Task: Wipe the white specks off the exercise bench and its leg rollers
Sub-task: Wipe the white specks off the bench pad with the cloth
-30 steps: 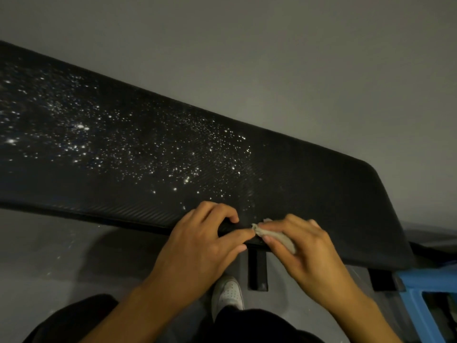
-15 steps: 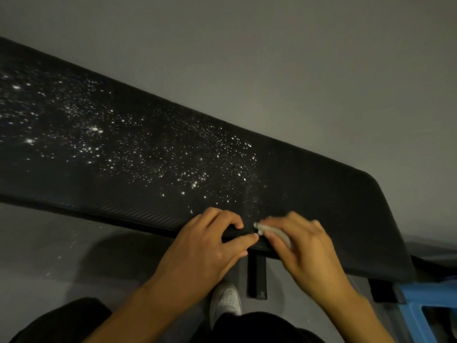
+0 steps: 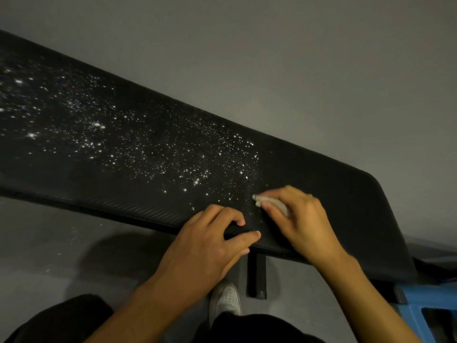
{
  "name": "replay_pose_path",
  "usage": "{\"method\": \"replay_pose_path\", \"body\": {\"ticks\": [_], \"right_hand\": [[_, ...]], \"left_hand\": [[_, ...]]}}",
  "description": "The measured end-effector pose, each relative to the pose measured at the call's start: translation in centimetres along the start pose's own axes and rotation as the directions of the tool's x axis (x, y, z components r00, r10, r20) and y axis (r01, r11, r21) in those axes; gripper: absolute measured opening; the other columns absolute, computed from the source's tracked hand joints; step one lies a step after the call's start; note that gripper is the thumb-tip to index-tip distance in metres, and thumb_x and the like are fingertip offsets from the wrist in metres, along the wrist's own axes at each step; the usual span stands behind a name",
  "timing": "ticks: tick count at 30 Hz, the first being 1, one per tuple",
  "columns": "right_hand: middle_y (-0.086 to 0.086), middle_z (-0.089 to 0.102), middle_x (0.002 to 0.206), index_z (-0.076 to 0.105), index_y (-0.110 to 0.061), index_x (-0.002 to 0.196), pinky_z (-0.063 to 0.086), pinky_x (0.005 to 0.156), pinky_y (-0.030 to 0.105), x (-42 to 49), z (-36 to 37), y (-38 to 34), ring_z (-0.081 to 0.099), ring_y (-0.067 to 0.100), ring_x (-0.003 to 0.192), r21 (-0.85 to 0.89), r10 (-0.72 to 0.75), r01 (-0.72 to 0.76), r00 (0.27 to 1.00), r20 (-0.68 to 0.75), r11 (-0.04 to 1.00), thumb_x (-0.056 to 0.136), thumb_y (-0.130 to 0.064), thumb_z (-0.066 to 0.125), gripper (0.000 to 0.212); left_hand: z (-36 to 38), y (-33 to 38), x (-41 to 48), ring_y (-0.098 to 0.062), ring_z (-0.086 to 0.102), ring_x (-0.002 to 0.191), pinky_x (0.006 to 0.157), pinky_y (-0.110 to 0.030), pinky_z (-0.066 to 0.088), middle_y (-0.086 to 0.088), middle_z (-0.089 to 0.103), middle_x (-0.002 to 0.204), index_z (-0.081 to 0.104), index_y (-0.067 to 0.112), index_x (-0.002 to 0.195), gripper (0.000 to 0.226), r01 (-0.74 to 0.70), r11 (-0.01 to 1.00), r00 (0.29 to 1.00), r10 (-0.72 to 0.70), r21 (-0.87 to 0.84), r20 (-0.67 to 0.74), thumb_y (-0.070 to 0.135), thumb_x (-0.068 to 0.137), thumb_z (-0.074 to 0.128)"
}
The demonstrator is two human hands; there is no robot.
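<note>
**Bench.** The bench (image 3: 346,201) is seen with its long axis running from upper left to lower right of the view. The specks (image 3: 153,154) are found scattered over its left and middle stretch. The stretch to the right of the hands is noted as bare of them. The leg rollers are not in view.

**Right hand.** A small pale cloth (image 3: 270,202) is held wadded in the right hand (image 3: 300,225), pinched by curled fingertips. It is pressed on the pad at the right-hand border of the speckled field. The specks thus lie leftward of the wad, along the long axis. A few are seen just beside it, between the two hands.

**Left hand.** The left hand (image 3: 207,251) is set at the near edge, left of the cloth and apart from it. Its fingers are curled over that edge, one stretched along it, so the edge is gripped.

**Judgement.** The next stroke is judged to run leftward, and the right hand is the nearer to the border. The left hand is judged to lie close to that path.

**Other.** Some specks are also noted on the floor (image 3: 61,243).
</note>
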State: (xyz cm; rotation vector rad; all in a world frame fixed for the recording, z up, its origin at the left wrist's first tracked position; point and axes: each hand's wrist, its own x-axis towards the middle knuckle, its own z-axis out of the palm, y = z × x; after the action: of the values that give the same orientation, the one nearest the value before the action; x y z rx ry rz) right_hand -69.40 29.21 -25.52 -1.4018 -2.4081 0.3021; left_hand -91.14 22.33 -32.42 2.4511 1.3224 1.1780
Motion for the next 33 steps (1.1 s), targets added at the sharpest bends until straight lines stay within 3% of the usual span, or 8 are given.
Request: {"method": "replay_pose_path", "body": {"ticks": [5, 10, 14, 20, 25, 27, 31, 33], "right_hand": [[-0.006, 0.066, 0.110, 0.067, -0.027, 0.122, 0.057, 0.081, 0.041, 4.5, 1.2, 0.5, 0.063, 0.008, 0.096, 0.000, 0.117, -0.117, 0.988, -0.106, 0.993, 0.100, -0.037, 0.057, 0.026], [-0.017, 0.065, 0.111, 0.070, -0.030, 0.119, 0.055, 0.082, 0.043, -1.8, -0.1, -1.1, 0.065, 0.004, 0.101, 0.071, -0.018, 0.017, 1.000, 0.008, 0.997, 0.100, -0.042, 0.054, 0.027], [-0.018, 0.064, 0.107, 0.064, -0.041, 0.116, 0.053, 0.082, 0.045, -0.6, -0.6, -0.6, 0.063, 0.003, 0.097, -0.069, -0.044, 0.045, 0.999, 0.025, 0.997, 0.099, -0.050, 0.048, 0.026], [0.001, 0.069, 0.114, 0.064, -0.025, 0.122, 0.058, 0.088, 0.044, 10.8, 1.1, 1.7, 0.064, 0.014, 0.099, -0.032, 0.246, -0.251, 0.963, -0.109, 0.967, 0.100, -0.038, 0.059, 0.026], [-0.006, 0.068, 0.111, 0.067, -0.025, 0.120, 0.057, 0.083, 0.039, 5.6, 0.8, 0.4, 0.064, 0.007, 0.097, 0.043, 0.032, -0.030, 0.999, -0.039, 0.999, 0.100, -0.039, 0.057, 0.026], [-0.013, 0.068, 0.108, 0.068, -0.030, 0.117, 0.057, 0.081, 0.036, 3.3, 0.0, 0.5, 0.064, 0.003, 0.095, 0.030, 0.023, -0.022, 1.000, -0.022, 0.999, 0.099, -0.043, 0.058, 0.025], [-0.008, 0.067, 0.110, 0.064, -0.031, 0.119, 0.057, 0.087, 0.043, 6.5, -0.4, 2.4, 0.064, 0.009, 0.096, -0.095, 0.135, -0.141, 0.989, -0.067, 0.985, 0.098, -0.043, 0.056, 0.025], [-0.002, 0.068, 0.110, 0.063, -0.027, 0.121, 0.055, 0.085, 0.040, 9.8, 0.0, 2.9, 0.065, 0.015, 0.098, -0.068, 0.236, -0.242, 0.967, -0.096, 0.968, 0.100, -0.037, 0.059, 0.024]], "left_hand": [[-0.2, 0.1, 0.0, -0.017, 0.052, 0.102, 0.082, -0.027, 0.045, 0.000, 0.062, 0.117, 0.072, 0.032, 0.121, 0.033, 0.001, 1.000, 1.000, -0.002, 0.024, 0.016, 0.032, 0.088, 0.074], [-0.3, 0.2, 0.1, -0.018, 0.052, 0.102, 0.079, -0.033, 0.050, 0.000, 0.062, 0.117, 0.072, 0.032, 0.120, 0.035, 0.014, 1.000, 1.000, -0.014, 0.018, 0.018, 0.031, 0.086, 0.080], [-0.3, 0.2, 0.1, -0.018, 0.052, 0.104, 0.082, -0.032, 0.051, 0.001, 0.061, 0.118, 0.072, 0.033, 0.121, 0.034, 0.005, 1.000, 1.000, -0.006, 0.027, 0.018, 0.032, 0.088, 0.079], [-0.2, 0.2, 0.2, -0.020, 0.055, 0.103, 0.076, -0.038, 0.055, 0.000, 0.061, 0.117, 0.073, 0.031, 0.121, 0.026, 0.000, 0.999, 1.000, 0.000, 0.039, -0.003, 0.035, 0.096, 0.067], [-0.2, 0.4, 0.2, -0.019, 0.053, 0.103, 0.078, -0.036, 0.053, 0.000, 0.059, 0.118, 0.071, 0.033, 0.122, 0.029, 0.007, 0.999, 1.000, -0.007, 0.040, -0.010, 0.038, 0.096, 0.059], [-0.2, 0.3, 0.1, -0.018, 0.051, 0.103, 0.080, -0.036, 0.052, 0.001, 0.058, 0.119, 0.070, 0.034, 0.122, 0.028, 0.003, 0.999, 1.000, -0.003, 0.036, -0.007, 0.038, 0.096, 0.060], [-0.2, 0.4, 0.1, -0.018, 0.051, 0.102, 0.079, -0.038, 0.053, 0.001, 0.059, 0.118, 0.072, 0.033, 0.122, 0.028, 0.009, 0.999, 1.000, -0.009, 0.034, -0.005, 0.038, 0.096, 0.062], [-0.1, 0.4, 0.2, -0.019, 0.052, 0.102, 0.077, -0.040, 0.054, -0.001, 0.060, 0.117, 0.072, 0.032, 0.122, 0.028, 0.008, 0.999, 1.000, -0.008, 0.037, -0.005, 0.037, 0.096, 0.063]]}}
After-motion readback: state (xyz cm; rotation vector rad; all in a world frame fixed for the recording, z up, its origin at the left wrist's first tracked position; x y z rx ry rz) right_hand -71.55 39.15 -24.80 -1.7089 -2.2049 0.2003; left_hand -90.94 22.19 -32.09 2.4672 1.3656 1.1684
